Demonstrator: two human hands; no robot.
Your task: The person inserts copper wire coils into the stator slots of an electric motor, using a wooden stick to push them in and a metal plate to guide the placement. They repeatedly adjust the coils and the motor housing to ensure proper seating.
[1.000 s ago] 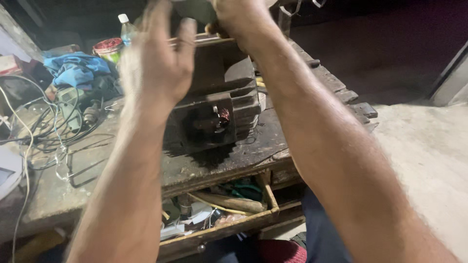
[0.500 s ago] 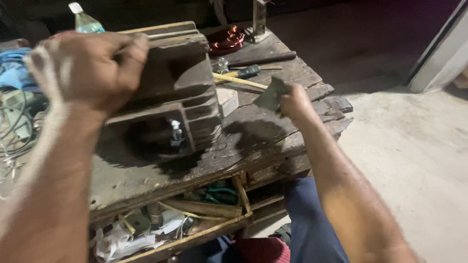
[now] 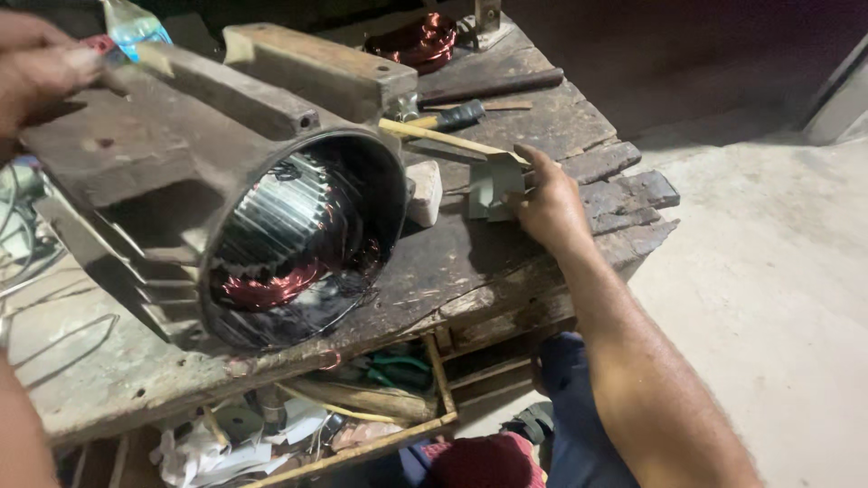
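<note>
Worn wooden bench (image 3: 542, 126): left hand (image 3: 41, 68) gripping heavy, rigid motor housing (image 3: 235, 181) by its foot; right hand (image 3: 547, 203) pinching light, bendable folded paper (image 3: 493, 185) edge.

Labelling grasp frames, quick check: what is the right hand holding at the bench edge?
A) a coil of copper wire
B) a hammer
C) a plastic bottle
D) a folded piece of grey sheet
D: the right hand pinches a folded piece of grey sheet on the wooden workbench, apart from the motor stator housing that the left hand steadies.
</note>
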